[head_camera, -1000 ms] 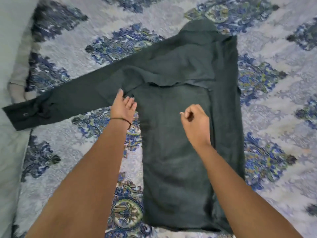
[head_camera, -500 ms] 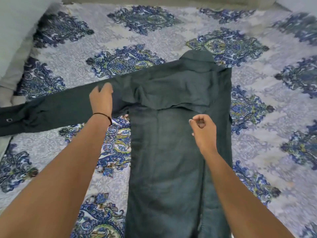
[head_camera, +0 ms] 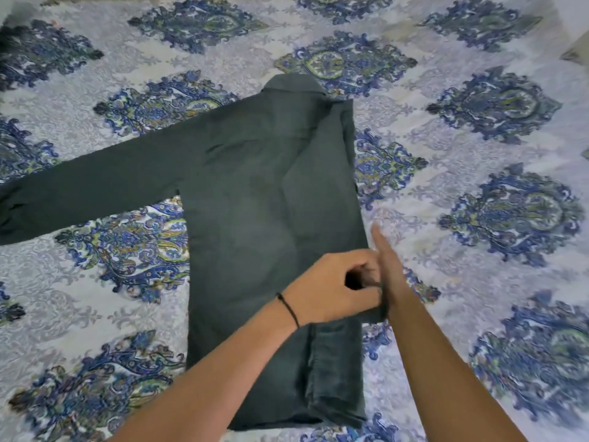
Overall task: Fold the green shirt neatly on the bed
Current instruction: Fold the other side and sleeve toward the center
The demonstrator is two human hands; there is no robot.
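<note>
Shirt [head_camera: 248, 218] in dark green cloth lies flat in the middle of the bed, spread over a patterned bedspread [head_camera: 478, 148]. Its collar [head_camera: 294, 84] points to the far side and its hem lies at the near side. One long sleeve [head_camera: 95, 189] stretches straight out to the left and runs out of view at the left edge. The right side of the shirt is folded inward over the body, making a straight edge down the right. A second sleeve [head_camera: 331, 371] lies on top of this folded part, running toward the near hem.

Both hands meet at the right edge of the shirt, a little nearer than its middle. The left hand [head_camera: 331, 287] reaches across the shirt from the near left. Its fingers are curled tightly and pinch a fold of the green cloth at that edge. A thin dark band [head_camera: 288, 309] circles the left wrist. The right hand [head_camera: 387, 266] stands on its edge just beside the left hand and touches it. Its fingers are straight, held together and pointing to the far side, and they grip nothing. They lie along the folded right edge.

The bedspread is pale grey-white, with large blue and green medallions on every side of the shirt.
</note>
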